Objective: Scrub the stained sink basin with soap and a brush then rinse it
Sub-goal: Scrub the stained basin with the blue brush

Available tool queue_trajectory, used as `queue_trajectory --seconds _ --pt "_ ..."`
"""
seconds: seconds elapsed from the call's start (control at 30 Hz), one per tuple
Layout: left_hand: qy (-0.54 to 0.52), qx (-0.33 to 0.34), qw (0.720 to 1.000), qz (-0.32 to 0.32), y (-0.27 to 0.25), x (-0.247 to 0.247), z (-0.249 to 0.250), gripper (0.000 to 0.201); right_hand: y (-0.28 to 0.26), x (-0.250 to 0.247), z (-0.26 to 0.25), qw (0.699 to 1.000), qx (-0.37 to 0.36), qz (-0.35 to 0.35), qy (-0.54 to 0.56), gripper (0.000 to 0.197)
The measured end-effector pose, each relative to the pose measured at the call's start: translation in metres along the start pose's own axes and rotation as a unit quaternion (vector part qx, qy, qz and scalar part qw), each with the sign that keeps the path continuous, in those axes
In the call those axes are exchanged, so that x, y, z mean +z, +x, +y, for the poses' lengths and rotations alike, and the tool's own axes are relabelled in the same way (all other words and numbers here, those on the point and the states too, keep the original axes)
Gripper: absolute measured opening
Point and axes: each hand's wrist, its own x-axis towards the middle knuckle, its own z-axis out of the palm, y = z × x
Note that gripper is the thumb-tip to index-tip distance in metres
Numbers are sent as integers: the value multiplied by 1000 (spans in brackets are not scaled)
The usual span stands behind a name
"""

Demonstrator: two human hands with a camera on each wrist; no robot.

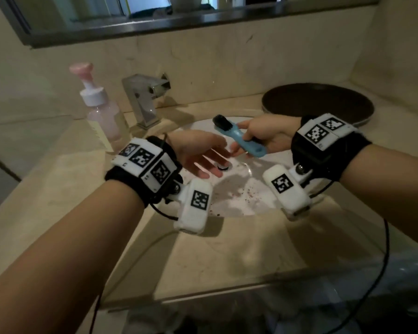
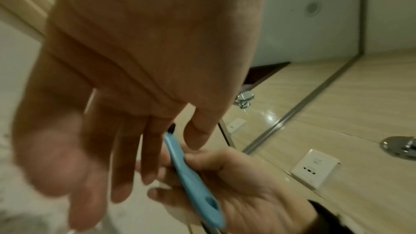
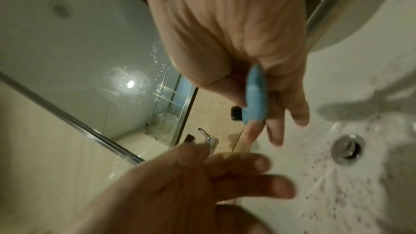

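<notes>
Brush held over the stained sink

The white sink basin (image 1: 239,201), speckled dark near its drain (image 1: 222,166), lay below both hands; the left hand (image 1: 198,153) hovered with fingers relaxed, empty, while the right hand (image 1: 263,135) grasped the blue brush (image 1: 241,138), bristles up.

Dim, warm light is filling all three views. A ceiling lamp is glaring as a reflected spot in the mirror (image 3: 130,84) in the right wrist view. Both wrist pictures are blurring the near left hand (image 2: 144,70) heavily. Soft shadows are falling across the sink basin (image 1: 239,196), and straight edges are bowing toward the frames' borders.
</notes>
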Motion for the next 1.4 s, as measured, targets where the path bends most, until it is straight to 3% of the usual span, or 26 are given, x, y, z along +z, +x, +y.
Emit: queue_trajectory --seconds 0.07,0.17,0.3,0.47,0.67,0.83,0.9,1.03,1.27,1.4 --pt "29 -8 999 -43 1 14 6 39 -2 2 2 998 -5 34 58 47" --pt "16 -5 999 -48 4 27 10 38 -3 4 3 990 3 44 132 43" --pt "-12 8 1000 -14 5 35 10 28 -6 3 4 984 31 60 166 32" --pt "-47 24 999 11 6 39 7 22 -11 6 10 977 28 24 211 39" --pt "-127 20 990 59 13 36 4 26 -15 4 9 985 35 -7 167 33" --pt "-171 0 982 75 15 24 1 30 -13 -33 15 994 58 87 27 33" --pt "-126 15 985 120 18 17 -3 22 -14 -58 22 987 59 148 36 19" --pt "-40 10 982 187 32 7 -4 24 -18 -96 36 964 60 232 116 24" --pt "-57 -47 989 128 58 10 -3 30 -2 -108 55 952 55 263 145 30" --pt "-39 -51 988 138 72 1 -1 28 8 -111 59 958 76 262 90 32"
